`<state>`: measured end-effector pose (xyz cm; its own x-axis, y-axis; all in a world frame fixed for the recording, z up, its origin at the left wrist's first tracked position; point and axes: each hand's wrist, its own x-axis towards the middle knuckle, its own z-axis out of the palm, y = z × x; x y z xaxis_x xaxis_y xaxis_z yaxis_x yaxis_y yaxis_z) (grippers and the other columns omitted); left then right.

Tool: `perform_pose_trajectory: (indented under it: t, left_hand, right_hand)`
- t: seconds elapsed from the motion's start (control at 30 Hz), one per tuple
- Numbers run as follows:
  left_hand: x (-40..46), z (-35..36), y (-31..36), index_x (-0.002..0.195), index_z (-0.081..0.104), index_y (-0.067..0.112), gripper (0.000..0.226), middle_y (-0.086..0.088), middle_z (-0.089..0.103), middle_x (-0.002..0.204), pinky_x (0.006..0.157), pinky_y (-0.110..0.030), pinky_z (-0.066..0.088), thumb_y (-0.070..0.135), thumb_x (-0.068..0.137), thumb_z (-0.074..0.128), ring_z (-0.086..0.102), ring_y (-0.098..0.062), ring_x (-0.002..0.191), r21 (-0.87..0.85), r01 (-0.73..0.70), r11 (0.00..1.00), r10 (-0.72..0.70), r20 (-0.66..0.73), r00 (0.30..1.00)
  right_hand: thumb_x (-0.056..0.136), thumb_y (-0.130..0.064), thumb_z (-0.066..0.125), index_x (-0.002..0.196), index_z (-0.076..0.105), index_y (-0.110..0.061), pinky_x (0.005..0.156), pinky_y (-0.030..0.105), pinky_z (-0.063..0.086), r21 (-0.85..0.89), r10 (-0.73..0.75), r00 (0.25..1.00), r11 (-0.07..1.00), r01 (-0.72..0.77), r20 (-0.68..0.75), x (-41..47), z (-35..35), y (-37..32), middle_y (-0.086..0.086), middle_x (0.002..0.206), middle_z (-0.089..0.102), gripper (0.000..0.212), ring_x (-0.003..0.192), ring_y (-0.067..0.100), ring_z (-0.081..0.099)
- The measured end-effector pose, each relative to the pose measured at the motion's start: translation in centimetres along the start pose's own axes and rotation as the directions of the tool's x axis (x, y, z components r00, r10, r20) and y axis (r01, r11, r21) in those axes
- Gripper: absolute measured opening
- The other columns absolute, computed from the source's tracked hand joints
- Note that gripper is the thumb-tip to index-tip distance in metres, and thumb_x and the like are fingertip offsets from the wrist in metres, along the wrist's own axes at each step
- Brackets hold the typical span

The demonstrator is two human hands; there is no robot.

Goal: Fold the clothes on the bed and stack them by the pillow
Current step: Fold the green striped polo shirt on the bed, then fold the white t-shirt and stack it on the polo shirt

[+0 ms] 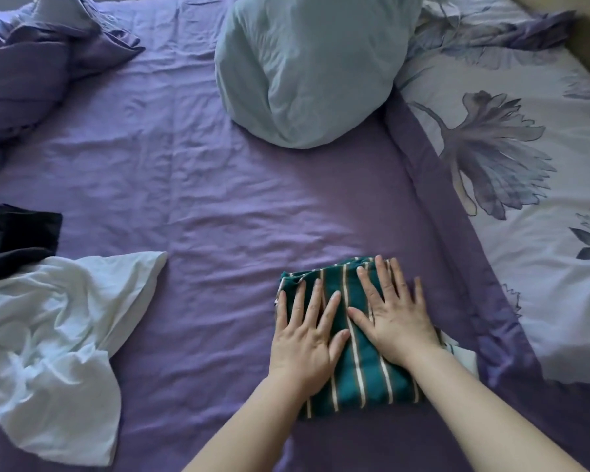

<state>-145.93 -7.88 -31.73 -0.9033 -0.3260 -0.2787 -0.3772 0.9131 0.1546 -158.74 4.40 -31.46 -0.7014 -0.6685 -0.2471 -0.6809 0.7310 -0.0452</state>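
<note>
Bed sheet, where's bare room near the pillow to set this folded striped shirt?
Bare purple sheet lies between the pillow, the striped shirt and the white garment. The right is crowded by the floral duvet; far left holds a rumpled purple blanket.

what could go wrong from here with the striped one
The folded green striped garment lies well short of the pillow, so lifting it across could let the folds slip open. A white edge sticks out beside the right hand, so the fold may be uneven. The left hand is also pressing flat.
</note>
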Motion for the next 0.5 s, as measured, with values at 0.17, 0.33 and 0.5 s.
perform_pose_trajectory:
  t: [0.17,0.33,0.5]
  left_hand:
    - [-0.3,-2.3,0.1,0.150,-0.001,0.033,0.071,0.001,-0.014,0.158,0.114,-0.050,-0.016,0.066,0.087,-0.004,-0.016,-0.025,0.146,-0.009,-0.049,0.999,0.049,0.082,0.995]
    - [-4.3,-5.3,-3.5,0.151,0.010,0.029,0.067,-0.003,-0.004,0.160,0.115,-0.052,-0.008,0.054,0.089,0.007,-0.011,-0.029,0.146,0.009,-0.030,1.000,0.028,0.138,0.990]
    - [-11.1,-8.5,-13.7,0.135,0.051,0.027,0.057,-0.003,0.038,0.148,0.104,-0.053,0.035,0.048,0.087,0.031,0.041,-0.031,0.135,0.077,0.182,0.980,-0.189,0.104,0.976]
  right_hand:
    - [0.091,-0.064,0.010,0.137,-0.028,-0.026,0.112,0.059,-0.008,-0.157,0.039,0.989,0.988,-0.016,0.145,-0.2,-2.9,-1.2,0.001,0.143,-0.039,0.071,0.141,0.026,-0.026]
    - [0.095,-0.056,0.007,0.136,0.048,-0.015,0.105,0.059,0.014,-0.063,-0.076,0.995,0.995,0.072,-0.065,-2.5,-4.4,-5.1,0.018,0.144,0.041,0.071,0.136,0.035,0.024]
    - [0.096,-0.051,-0.003,0.130,0.042,-0.015,0.112,0.049,0.004,0.040,-0.241,0.966,0.969,0.245,-0.097,-4.7,-3.7,-13.8,0.016,0.136,0.051,0.068,0.146,0.027,0.001]
